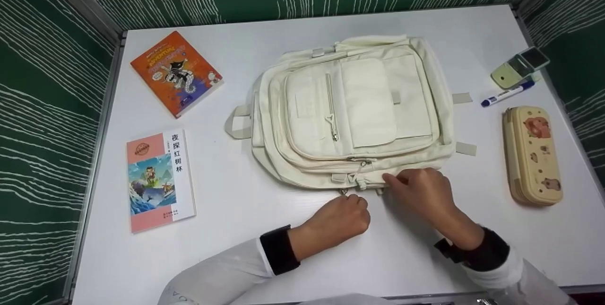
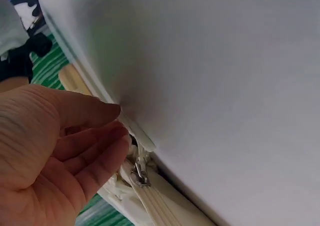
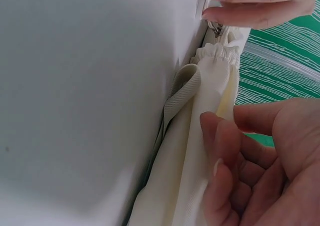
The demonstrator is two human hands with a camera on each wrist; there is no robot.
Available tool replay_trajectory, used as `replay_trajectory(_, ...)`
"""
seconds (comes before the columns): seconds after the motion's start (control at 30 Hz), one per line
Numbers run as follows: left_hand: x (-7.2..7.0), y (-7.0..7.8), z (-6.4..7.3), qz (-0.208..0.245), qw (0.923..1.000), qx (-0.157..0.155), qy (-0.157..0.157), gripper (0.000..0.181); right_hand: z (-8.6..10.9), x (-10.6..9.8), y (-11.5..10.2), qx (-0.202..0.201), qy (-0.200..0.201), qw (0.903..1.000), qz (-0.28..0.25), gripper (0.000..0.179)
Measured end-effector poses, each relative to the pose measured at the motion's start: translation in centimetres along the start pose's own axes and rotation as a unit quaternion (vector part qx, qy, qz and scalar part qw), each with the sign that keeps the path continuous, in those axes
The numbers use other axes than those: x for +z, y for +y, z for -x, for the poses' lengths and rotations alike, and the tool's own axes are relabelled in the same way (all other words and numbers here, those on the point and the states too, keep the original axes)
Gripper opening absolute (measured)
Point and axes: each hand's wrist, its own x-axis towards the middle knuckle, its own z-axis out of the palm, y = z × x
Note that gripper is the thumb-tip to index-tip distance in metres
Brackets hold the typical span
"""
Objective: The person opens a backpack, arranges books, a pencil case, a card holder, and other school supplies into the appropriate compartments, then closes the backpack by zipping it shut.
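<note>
A cream backpack (image 1: pixel 368 101) lies front side up, its top handle (image 1: pixel 239 122) toward the left. At its near side, my left hand (image 1: pixel 333 222) pinches a pale zipper pull (image 2: pixel 144 140) between thumb and fingertips. The metal zipper slider (image 2: pixel 141 175) shows just beyond those fingers in the left wrist view. My right hand (image 1: pixel 423 196) is farther right along the same side. Its thumb and fingers pinch the fabric by the gathered side pocket (image 3: pixel 215 58). A loop of strap (image 3: pixel 182 93) sticks out beside that pocket in the right wrist view.
To the left lie an orange book (image 1: pixel 177 73) and a pink-and-white book (image 1: pixel 160 179). On the right are a yellow pencil case (image 1: pixel 534 156), a blue-capped marker (image 1: pixel 508 93) and a small light-green item (image 1: pixel 513 72) with a raised dark panel. Green panels border the white table (image 1: pixel 227 257).
</note>
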Motion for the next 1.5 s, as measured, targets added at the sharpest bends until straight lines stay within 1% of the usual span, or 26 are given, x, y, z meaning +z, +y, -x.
replay_trajectory(0.1,0.0,-0.2,-0.5,0.003,0.9999,-0.006,-0.01,0.025,0.1,0.1,0.1,-0.002,0.0,1.0,-0.002,0.043)
replay_trajectory(0.23,0.1,-0.4,-1.0,0.001,0.9996,-0.004,-0.028,0.024,0.1,0.2,0.2,-0.004,0.001,1.0,-0.002,0.042)
replay_trajectory(0.3,0.2,-0.5,-1.1,-0.006,0.9996,-0.001,-0.028,0.025,0.1,0.2,0.2,-0.004,0.001,1.0,-0.001,0.042)
replay_trajectory(0.47,0.3,-0.5,-1.2,-0.032,0.9994,0.001,-0.017,0.029,0.1,0.3,0.2,-0.012,0.001,0.9999,0.0,0.046)
replay_trajectory(0.53,0.3,-0.5,-1.3,-0.034,0.9992,0.0,-0.019,0.028,0.2,0.3,0.3,-0.015,0.002,0.9999,0.0,0.045)
replay_trajectory(0.73,0.3,-0.3,-1.3,-0.027,0.9986,0.001,-0.046,0.021,0.2,0.3,0.5,-0.012,-0.001,0.9999,-0.005,0.046)
replay_trajectory(0.83,0.2,-0.3,-1.3,-0.028,0.9977,0.004,-0.062,0.018,0.1,0.3,0.5,-0.009,-0.006,0.9999,-0.006,0.047)
replay_trajectory(0.9,0.3,-0.3,-1.2,-0.026,0.9975,0.005,-0.065,0.018,0.1,0.3,0.5,-0.005,-0.01,0.9999,-0.007,0.048)
replay_trajectory(1.03,0.2,-0.4,-0.8,-0.014,0.9983,0.002,-0.057,0.018,0.0,0.3,0.4,-0.001,-0.015,0.9999,-0.003,0.047)
replay_trajectory(1.13,-0.1,-0.4,-0.2,-0.001,0.9988,-0.002,-0.05,0.02,0.0,0.2,0.3,-0.007,-0.014,0.9999,0.002,0.047)
replay_trajectory(1.27,-0.3,-0.4,0.8,0.016,0.9992,-0.026,-0.027,0.019,0.1,0.3,0.2,-0.041,0.014,0.999,0.002,0.047)
replay_trajectory(1.33,-0.2,-0.5,1.3,0.018,0.9991,-0.038,-0.011,0.018,0.2,0.4,0.3,-0.075,0.041,0.9963,0.0,0.046)
replay_trajectory(1.4,-0.3,-0.7,1.7,0.014,0.9991,-0.041,0.0,0.017,0.4,0.7,0.4,-0.116,0.067,0.991,-0.001,0.043)
replay_trajectory(1.5,-0.5,-1.1,2.1,0.014,0.9989,-0.043,0.012,0.014,0.4,1.0,0.4,-0.189,0.105,0.9763,0.008,0.034)
